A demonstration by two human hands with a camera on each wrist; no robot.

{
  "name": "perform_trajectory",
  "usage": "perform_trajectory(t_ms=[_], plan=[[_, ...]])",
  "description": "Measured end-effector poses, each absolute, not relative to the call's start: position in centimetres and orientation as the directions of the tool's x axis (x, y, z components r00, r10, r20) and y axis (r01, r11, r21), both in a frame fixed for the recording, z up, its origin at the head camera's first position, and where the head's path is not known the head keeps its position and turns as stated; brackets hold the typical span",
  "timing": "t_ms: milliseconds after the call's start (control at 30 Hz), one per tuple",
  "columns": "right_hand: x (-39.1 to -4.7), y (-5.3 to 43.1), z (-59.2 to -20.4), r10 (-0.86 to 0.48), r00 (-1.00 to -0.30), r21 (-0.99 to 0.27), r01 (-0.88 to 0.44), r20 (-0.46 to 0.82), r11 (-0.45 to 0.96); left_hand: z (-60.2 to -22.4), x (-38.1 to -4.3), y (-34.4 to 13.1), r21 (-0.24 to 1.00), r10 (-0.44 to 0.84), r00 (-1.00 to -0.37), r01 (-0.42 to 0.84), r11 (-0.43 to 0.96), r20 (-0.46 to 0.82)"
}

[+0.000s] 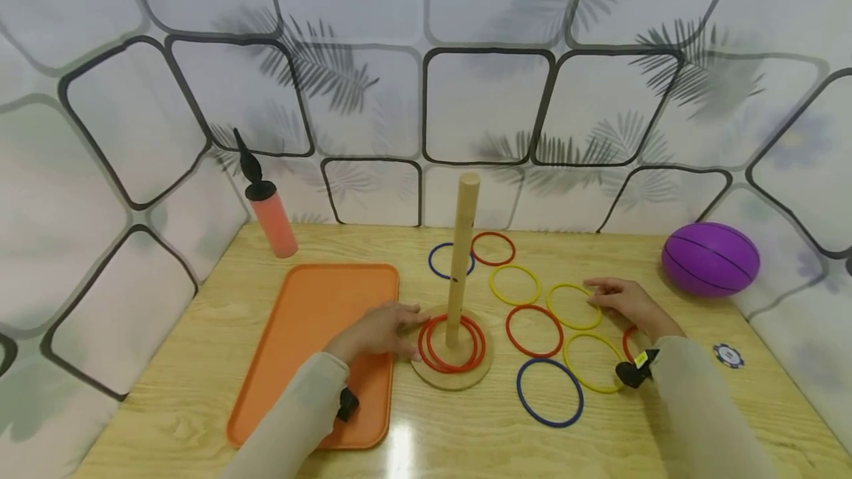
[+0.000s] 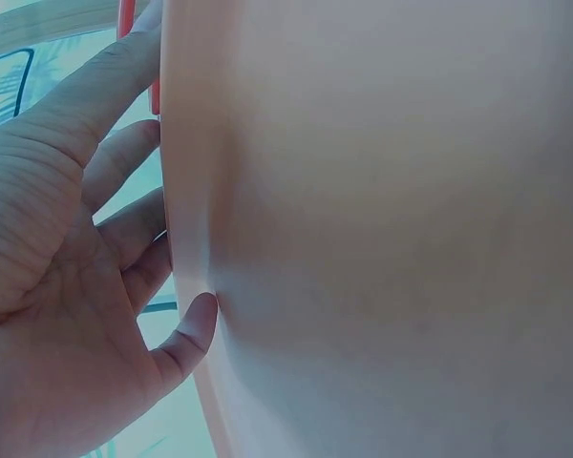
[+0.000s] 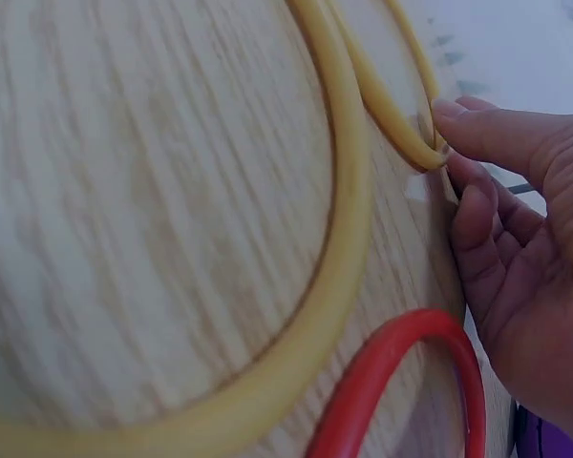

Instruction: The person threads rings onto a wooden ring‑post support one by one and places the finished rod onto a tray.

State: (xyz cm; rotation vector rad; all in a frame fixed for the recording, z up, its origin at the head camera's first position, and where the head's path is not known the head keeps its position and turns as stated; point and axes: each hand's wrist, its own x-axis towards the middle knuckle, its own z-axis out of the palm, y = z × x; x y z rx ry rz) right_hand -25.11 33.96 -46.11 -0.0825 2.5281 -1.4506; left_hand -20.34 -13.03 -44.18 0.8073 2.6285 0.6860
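One yellow ring [image 3: 398,126], likely light and springy, is best held by its three-o'clock rim, where my right hand [image 1: 629,303] pinches; my left hand [image 1: 379,330] has spread fingers.

I'm looking at a pale, wood-grained tabletop [image 1: 492,457], its far edge running up against a whitish wall [image 1: 486,106] patterned with rounded black and grey outlines and feathery grey leaves. The same pattern flanks the surface's left and right edges. Toward the near side, a bright reflection [image 1: 401,446] gleams on the wood.
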Motion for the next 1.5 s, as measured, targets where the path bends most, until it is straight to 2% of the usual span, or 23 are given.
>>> perform_trajectory(t_ms=[400, 833, 1167, 1500], plan=[[-25.8, 33.2, -46.2, -0.128, -0.981, -0.815, 0.044, -0.144, 0.578, -44.3, -20.5, -13.0, 0.523, 0.578, -0.801, 0.429, 0.736, -0.157], [-25.8, 32.4, -46.5, -0.003, -0.979, -0.773, 0.160, -0.205, 0.614, -44.5, -20.3, -13.1, 0.544, 0.574, -0.800, 0.408, 0.733, -0.173], [-26.0, 32.2, -46.4, 0.041, -0.989, -0.716, 0.133, -0.145, 0.686, -44.4, -20.6, -13.2, 0.552, 0.576, -0.800, 0.407, 0.728, -0.169], [-25.2, 32.3, -46.1, 0.074, -0.987, -0.776, 0.157, -0.141, 0.611, -44.6, -20.5, -13.2, 0.533, 0.590, -0.793, 0.437, 0.725, -0.152]])
